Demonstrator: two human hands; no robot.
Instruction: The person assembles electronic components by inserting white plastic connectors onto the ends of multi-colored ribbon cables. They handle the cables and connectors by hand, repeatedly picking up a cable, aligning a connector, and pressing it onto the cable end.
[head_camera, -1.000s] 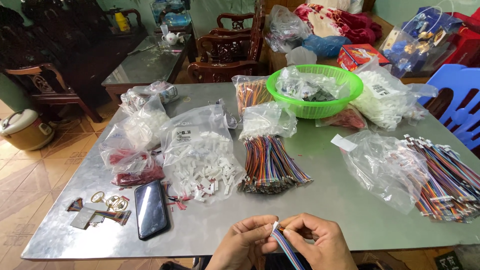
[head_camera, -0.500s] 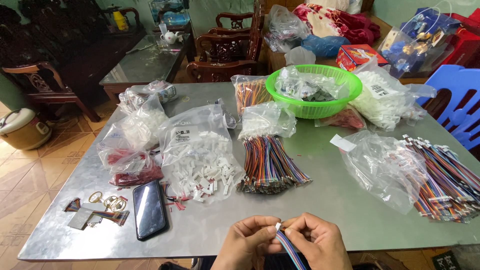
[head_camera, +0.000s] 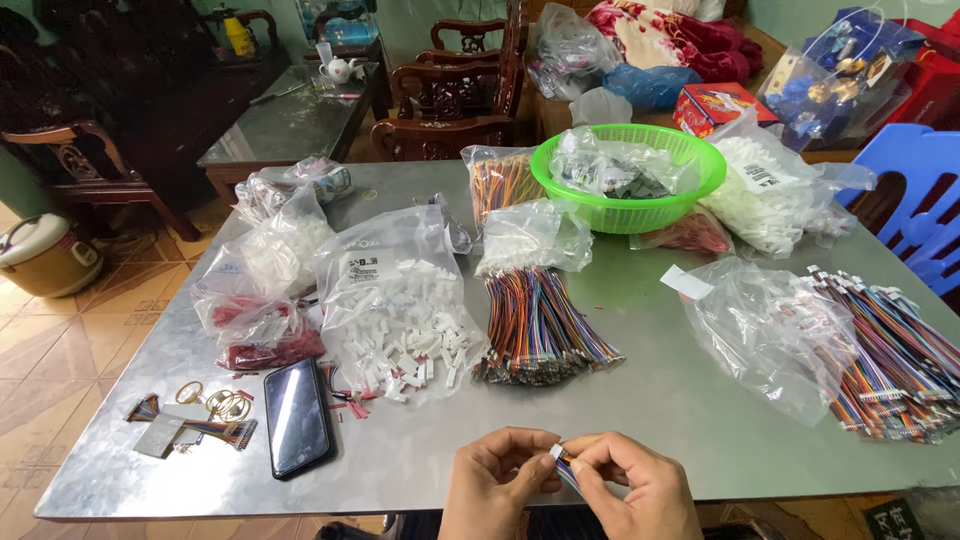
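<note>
Near the table's (head_camera: 680, 420) front-left corner lie a short ribbon cable with keys (head_camera: 200, 420) and a black phone (head_camera: 297, 416). Further in sit bags of red connectors (head_camera: 262, 335) and a bag of white connector housings (head_camera: 400, 320), then a bundle of multicoloured wires (head_camera: 540, 325) mid-table. At the front edge, the left hand (head_camera: 495, 485) and right hand (head_camera: 635, 490) meet, fingertips narrowly pinched on a small white connector with coloured wires (head_camera: 562, 462). A green basket (head_camera: 628, 175) stands at the back, with a heap of ribbon cables (head_camera: 895, 355) by the right edge.
</note>
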